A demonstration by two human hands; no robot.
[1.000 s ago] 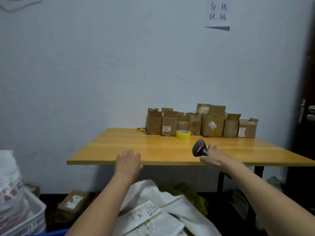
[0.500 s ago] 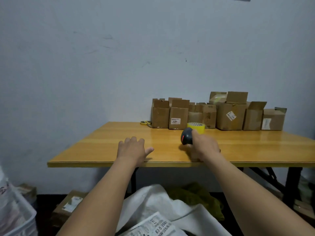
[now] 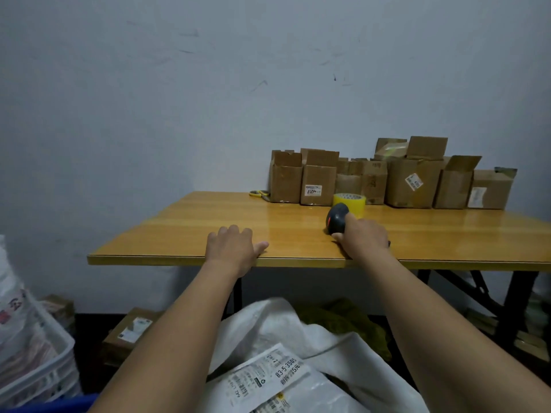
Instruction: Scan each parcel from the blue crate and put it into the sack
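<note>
- Right grip (image 3: 362,239): fingers wrapped round the handle of the scanner (image 3: 337,217), holding it head-up low over the bench (image 3: 179,231), just in front of the tape (image 3: 354,201). Whether the scanner's foot touches the wood cannot be told. Probably it is kept here so it is in reach between scans.
- Left grip (image 3: 231,247): released and holding nothing. It lies palm down at the bench's near edge, fingers loosely bent, thumb spread right, apparently bracing a forward lean.
- Both forearms reach out nearly straight over the sack (image 3: 283,329), which gapes below the bench edge so parcels can drop in.
- Parcel (image 3: 268,380): white, label up, lying in the sack's mouth; judged already scanned.
- Crate (image 3: 59,403): only a blue sliver shows at lower left, its contents hidden.
- Boxes (image 3: 411,183): ranged along the wall, well apart from both grips.
</note>
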